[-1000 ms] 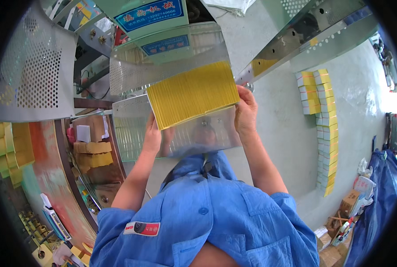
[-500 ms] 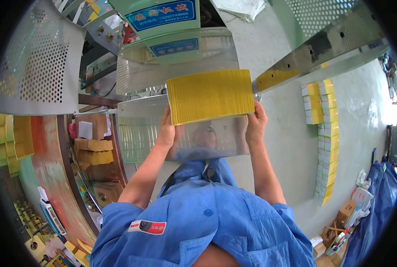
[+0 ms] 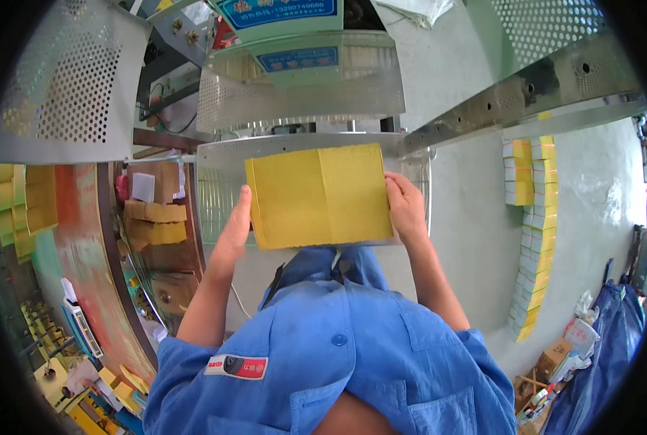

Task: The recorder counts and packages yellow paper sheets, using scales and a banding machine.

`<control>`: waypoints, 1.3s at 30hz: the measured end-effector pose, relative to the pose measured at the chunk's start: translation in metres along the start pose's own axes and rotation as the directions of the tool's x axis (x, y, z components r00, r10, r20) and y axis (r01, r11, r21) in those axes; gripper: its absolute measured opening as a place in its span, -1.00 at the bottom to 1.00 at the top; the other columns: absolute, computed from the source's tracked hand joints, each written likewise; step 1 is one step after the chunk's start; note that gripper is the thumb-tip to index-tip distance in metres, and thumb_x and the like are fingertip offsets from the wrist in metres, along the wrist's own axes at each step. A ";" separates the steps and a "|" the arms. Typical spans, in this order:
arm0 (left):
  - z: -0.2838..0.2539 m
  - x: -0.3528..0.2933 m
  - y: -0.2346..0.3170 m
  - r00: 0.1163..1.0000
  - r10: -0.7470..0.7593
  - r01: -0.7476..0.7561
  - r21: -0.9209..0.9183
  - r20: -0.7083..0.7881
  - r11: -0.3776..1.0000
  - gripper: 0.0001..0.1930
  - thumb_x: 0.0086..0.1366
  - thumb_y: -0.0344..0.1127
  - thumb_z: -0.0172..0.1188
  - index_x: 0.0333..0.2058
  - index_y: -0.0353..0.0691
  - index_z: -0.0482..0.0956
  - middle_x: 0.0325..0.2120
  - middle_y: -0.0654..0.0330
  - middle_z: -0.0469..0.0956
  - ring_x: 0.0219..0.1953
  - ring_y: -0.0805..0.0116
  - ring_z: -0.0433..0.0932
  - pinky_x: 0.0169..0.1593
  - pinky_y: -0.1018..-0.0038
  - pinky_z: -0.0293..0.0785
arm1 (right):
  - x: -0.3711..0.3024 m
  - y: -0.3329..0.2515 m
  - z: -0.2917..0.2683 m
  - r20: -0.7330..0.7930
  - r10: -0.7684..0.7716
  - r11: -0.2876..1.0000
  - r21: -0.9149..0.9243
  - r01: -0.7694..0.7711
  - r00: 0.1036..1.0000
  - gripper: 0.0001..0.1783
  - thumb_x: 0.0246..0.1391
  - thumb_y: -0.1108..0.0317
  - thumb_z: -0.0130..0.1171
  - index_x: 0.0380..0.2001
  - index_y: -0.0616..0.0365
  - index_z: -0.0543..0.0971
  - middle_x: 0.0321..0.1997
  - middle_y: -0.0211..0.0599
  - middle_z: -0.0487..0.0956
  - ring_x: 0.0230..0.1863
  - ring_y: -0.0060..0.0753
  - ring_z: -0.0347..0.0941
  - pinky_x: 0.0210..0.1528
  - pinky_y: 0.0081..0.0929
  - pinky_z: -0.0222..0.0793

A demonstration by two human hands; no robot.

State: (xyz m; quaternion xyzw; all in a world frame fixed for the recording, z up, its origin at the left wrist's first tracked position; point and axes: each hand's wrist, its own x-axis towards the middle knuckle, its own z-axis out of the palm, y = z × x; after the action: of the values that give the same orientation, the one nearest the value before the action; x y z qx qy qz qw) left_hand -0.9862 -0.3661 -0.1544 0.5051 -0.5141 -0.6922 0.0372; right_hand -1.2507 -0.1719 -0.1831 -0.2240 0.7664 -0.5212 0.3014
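Decent gap on the right between the right hand [image 3: 409,209] and those yellow-white stacks [image 3: 538,243]; metal beam [image 3: 512,105] in the way far right, perforated panel [image 3: 69,87] far left.

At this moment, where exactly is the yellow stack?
In the head view, the yellow stack is near the centre, between the left hand and the right hand, with the shiny metal panel behind it.
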 end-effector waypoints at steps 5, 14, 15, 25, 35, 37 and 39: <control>-0.006 -0.013 -0.013 0.996 0.053 -0.057 -0.051 -0.067 0.997 -0.22 0.45 0.31 -0.38 0.16 -0.32 0.43 0.02 0.15 0.53 0.04 0.39 0.48 0.04 0.45 0.42 | -0.001 -0.012 -0.004 0.086 0.161 0.959 0.224 -0.176 0.983 -0.69 0.31 0.31 -0.01 -0.04 0.24 0.60 -0.30 -0.49 0.59 -0.32 -0.72 0.39 -0.28 -0.69 0.28; 0.003 0.007 -0.035 0.921 0.355 -0.330 0.164 -0.159 0.930 -0.37 0.52 0.08 -0.24 0.08 -0.48 0.44 0.06 0.01 0.51 0.13 0.27 0.44 0.20 0.44 0.29 | -0.002 -0.003 -0.002 0.093 0.094 0.914 0.386 -0.123 0.991 -0.65 0.32 0.27 0.01 0.01 0.27 0.57 -0.25 -0.48 0.59 -0.29 -0.68 0.38 -0.22 -0.66 0.30; 0.002 0.011 -0.035 0.922 0.360 -0.338 0.157 -0.141 0.928 -0.37 0.52 0.08 -0.24 0.08 -0.48 0.44 0.06 0.01 0.51 0.13 0.27 0.44 0.20 0.44 0.29 | 0.000 -0.003 0.000 0.088 0.080 0.888 0.445 -0.111 0.993 -0.63 0.32 0.26 0.01 0.03 0.28 0.55 -0.21 -0.46 0.60 -0.25 -0.65 0.42 -0.17 -0.64 0.34; 0.025 0.028 -0.050 0.960 0.264 -0.157 -0.596 0.096 0.787 -0.41 0.50 0.15 -0.27 0.25 -0.17 0.26 0.20 0.16 0.32 0.22 0.32 0.32 0.29 0.32 0.24 | -0.021 0.000 0.020 0.144 -0.012 0.751 0.655 -0.086 0.990 -0.30 0.33 0.01 -0.11 0.35 0.28 0.18 0.38 -0.11 0.27 0.38 -0.26 0.18 0.38 -0.33 0.09; 0.035 0.109 0.034 0.898 0.432 -0.284 -0.640 0.082 0.714 -0.45 0.49 0.07 -0.18 0.26 -0.19 0.30 0.15 0.23 0.40 0.19 0.39 0.35 0.23 0.43 0.27 | 0.071 -0.040 0.027 0.136 -0.121 0.730 0.684 -0.005 0.983 -0.38 0.30 0.16 -0.05 0.33 0.26 0.22 0.33 -0.23 0.32 0.35 -0.34 0.22 0.34 -0.41 0.12; 0.039 0.117 0.047 0.901 0.429 -0.303 -0.616 0.062 0.727 -0.46 0.48 0.05 -0.15 0.24 -0.20 0.32 0.14 0.24 0.42 0.18 0.40 0.35 0.22 0.44 0.27 | 0.095 -0.037 0.028 0.142 -0.082 0.723 0.689 -0.039 0.986 -0.32 0.28 0.02 -0.06 0.32 0.24 0.23 0.32 -0.23 0.32 0.35 -0.32 0.20 0.36 -0.39 0.08; 0.041 0.116 0.052 0.924 0.375 -0.252 -0.627 0.069 0.737 -0.50 0.47 -0.01 -0.12 0.22 -0.21 0.34 0.11 0.24 0.43 0.17 0.40 0.36 0.21 0.45 0.28 | 0.097 -0.034 0.027 0.139 -0.086 0.719 0.694 -0.035 0.987 -0.33 0.28 0.02 -0.06 0.31 0.23 0.24 0.29 -0.25 0.34 0.33 -0.34 0.21 0.34 -0.41 0.10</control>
State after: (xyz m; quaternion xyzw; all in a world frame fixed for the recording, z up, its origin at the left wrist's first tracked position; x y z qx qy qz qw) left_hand -1.0974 -0.4290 -0.1938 0.3029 -0.3434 -0.8488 0.2643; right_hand -1.2999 -0.2659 -0.1807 -0.1469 0.4854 -0.7544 0.4168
